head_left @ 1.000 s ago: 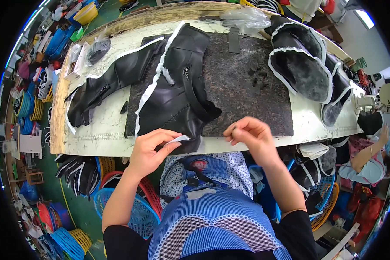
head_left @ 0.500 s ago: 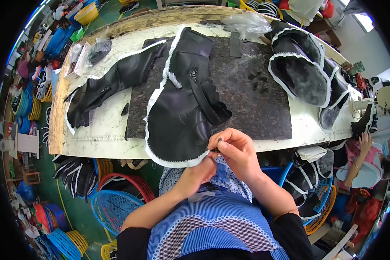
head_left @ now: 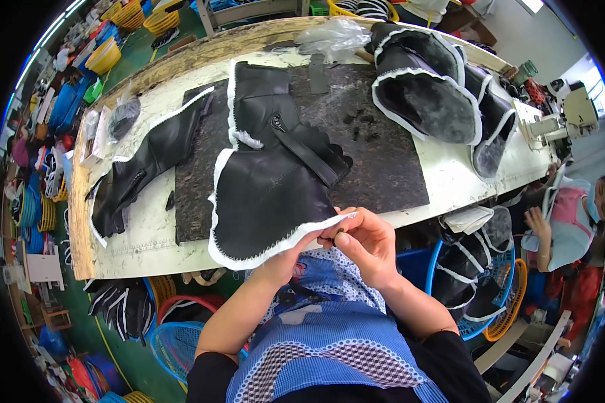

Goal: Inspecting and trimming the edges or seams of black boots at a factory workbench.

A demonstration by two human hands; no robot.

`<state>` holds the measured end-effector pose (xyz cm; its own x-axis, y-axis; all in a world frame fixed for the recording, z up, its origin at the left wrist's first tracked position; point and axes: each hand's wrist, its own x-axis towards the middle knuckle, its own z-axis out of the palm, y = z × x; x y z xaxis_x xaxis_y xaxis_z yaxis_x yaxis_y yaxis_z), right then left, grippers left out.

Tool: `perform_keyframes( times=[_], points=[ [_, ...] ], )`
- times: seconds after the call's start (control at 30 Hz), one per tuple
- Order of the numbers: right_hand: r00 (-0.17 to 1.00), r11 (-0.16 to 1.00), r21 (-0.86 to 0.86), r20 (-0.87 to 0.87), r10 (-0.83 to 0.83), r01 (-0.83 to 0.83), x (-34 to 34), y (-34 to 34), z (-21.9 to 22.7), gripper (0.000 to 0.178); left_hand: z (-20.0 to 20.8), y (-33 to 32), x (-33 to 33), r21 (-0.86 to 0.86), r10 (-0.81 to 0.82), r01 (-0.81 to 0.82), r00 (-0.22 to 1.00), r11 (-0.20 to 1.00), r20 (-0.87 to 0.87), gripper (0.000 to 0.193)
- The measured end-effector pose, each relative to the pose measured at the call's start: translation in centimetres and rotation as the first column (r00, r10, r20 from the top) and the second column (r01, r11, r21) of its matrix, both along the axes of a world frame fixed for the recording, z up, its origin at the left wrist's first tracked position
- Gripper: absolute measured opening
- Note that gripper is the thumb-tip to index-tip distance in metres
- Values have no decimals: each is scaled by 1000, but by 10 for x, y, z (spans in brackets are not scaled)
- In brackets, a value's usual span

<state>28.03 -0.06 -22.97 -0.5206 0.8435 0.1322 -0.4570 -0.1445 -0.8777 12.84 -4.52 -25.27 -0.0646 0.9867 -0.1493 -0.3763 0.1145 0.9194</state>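
A black leather boot upper [head_left: 269,201] with a stitched white edge, a strap and a scalloped side lies flat, its near end hanging over the table's front edge. My left hand [head_left: 284,264] grips that near edge from below, most of its fingers hidden under the leather. My right hand [head_left: 373,250] is closed at the upper's right corner. Between its thumb and fingers shows a small dark piece [head_left: 339,232], too small to name. Under the upper is a dark speckled board [head_left: 390,174]. A second black upper [head_left: 148,164] lies to the left.
Several black pieces with grey fleece lining [head_left: 430,104] are stacked at the right of the white table [head_left: 148,258]. Dark scraps [head_left: 361,121] and a clear plastic bag [head_left: 333,37] lie further back. Filled baskets [head_left: 494,289] stand below the table. A co-worker's hand [head_left: 538,225] is at the far right.
The view has shifted. The upper's near edge now lifts toward my right hand, covering more of my left fingers. My right hand has closed in on the corner.
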Motion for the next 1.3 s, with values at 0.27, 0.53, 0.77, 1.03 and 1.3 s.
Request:
perform_keyframes(
  times=[0.27, 0.53, 0.77, 1.03, 1.3],
  points=[
    [990, 989, -64, 53, -129, 133, 37, 19, -5, 9, -23, 22, -5, 110, -61, 164, 783, 980, -619, 21],
    [929, 966, 141, 276, -247, 215, 44, 1, -9, 10, 17, 26, 7, -100, -270, 255, 945, 962, -185, 22],
    [782, 762, 634, 405, -474, 133, 44, 5, -4, 18, 15, 24, 8, -47, -277, 273, 935, 961, -222, 20],
    [717, 546, 836, 345, -606, 60, 38, 19, -3, 19, 9, 22, 17, -1, -138, 146, 933, 989, -333, 15],
    [790, 782, 621, 449, -417, 60, 36, 22, -4, 15, 16, 25, 9, -141, -319, 302, 940, 943, -122, 23]
  ],
)
